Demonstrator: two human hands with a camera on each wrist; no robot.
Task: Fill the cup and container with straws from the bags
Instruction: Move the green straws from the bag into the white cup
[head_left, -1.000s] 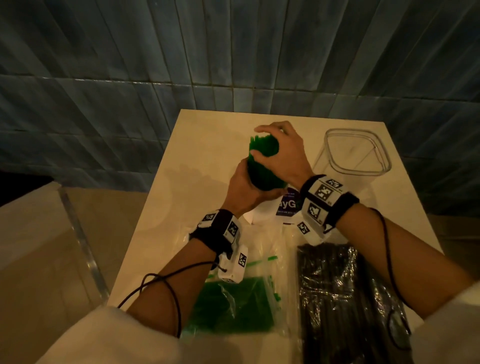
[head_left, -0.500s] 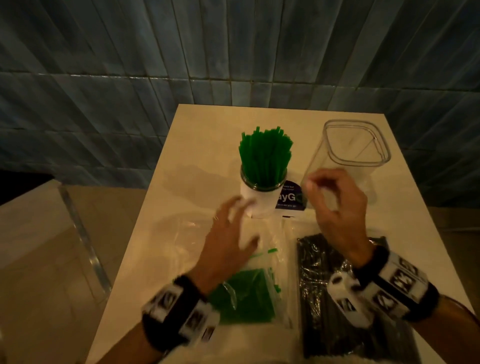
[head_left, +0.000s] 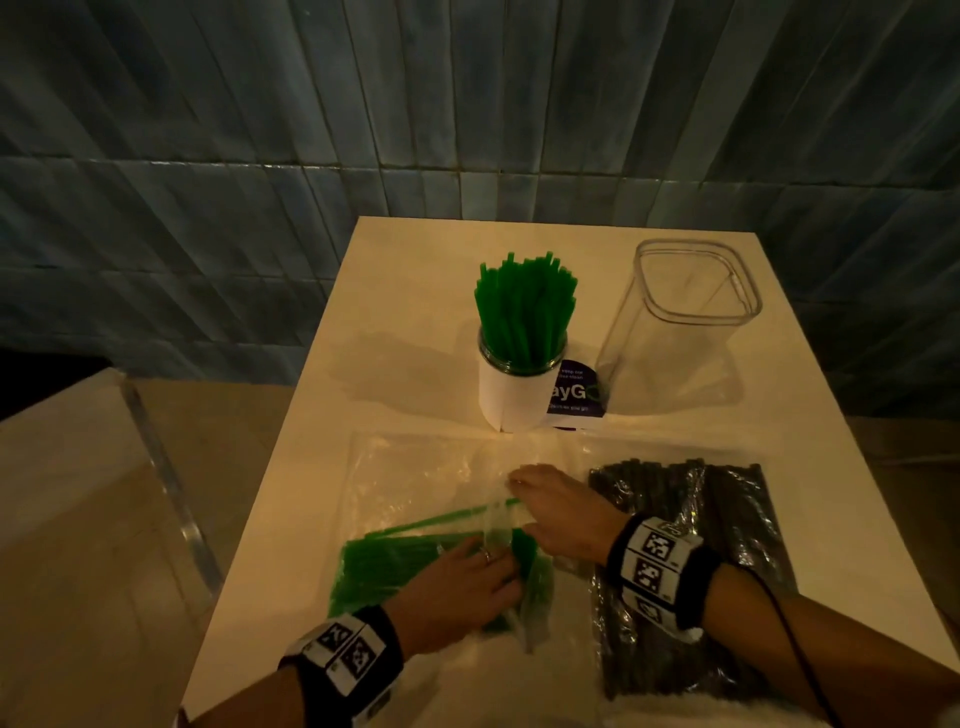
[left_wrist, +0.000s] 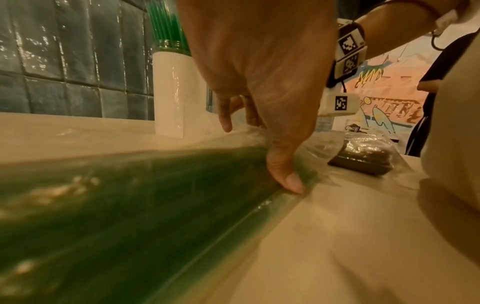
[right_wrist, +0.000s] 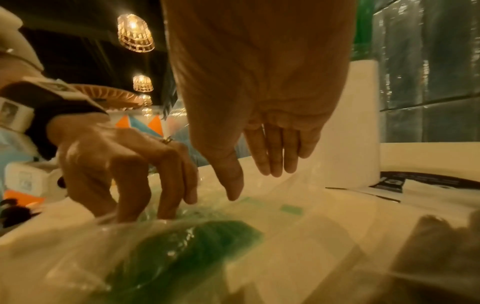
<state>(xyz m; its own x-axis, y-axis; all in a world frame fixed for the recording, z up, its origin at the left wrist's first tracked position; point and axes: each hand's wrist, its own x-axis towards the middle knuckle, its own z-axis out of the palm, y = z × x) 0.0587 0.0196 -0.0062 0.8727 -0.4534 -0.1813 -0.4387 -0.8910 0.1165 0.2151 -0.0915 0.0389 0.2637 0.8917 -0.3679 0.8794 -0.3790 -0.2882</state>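
Dark blue-grey wall tiles (head_left: 311, 156) back a pale table (head_left: 415, 270), which carries all items under inspection.

Progress: the cup (head_left: 519, 395), white-sleeved, stands near the table's middle, packed with upright green straws (head_left: 524, 306). I judge that half done. The clear container (head_left: 691, 312), just right of the cup, holds nothing I can see. The bag of black straws (head_left: 727, 525) lies at my right, apparently unopened, though I cannot confirm this. The bag of green straws (head_left: 431, 561) lies flat before me with a good number left inside. Filling the container remains.

Hands: my left hand (head_left: 467, 582) rests on the green bag, fingers bent down into the plastic. My right hand (head_left: 556, 514) lies just beside it, over the bag's slack upper film, fingers extended and relaxed, gripping nothing.

Views compared: the head view gives the full layout but hides the fingertips. The left wrist view shows my left thumb (left_wrist: 288, 174) pressed against the bag's edge over the straws; whether the fingers pinch the film, I cannot tell. The right wrist view shows my right fingers (right_wrist: 272, 152) straight and loose just above the film, and the left fingertips (right_wrist: 166, 197) digging into it. Only the wrist views show the hanging lamps (right_wrist: 135, 33) and a painted wall (left_wrist: 384, 102) behind.
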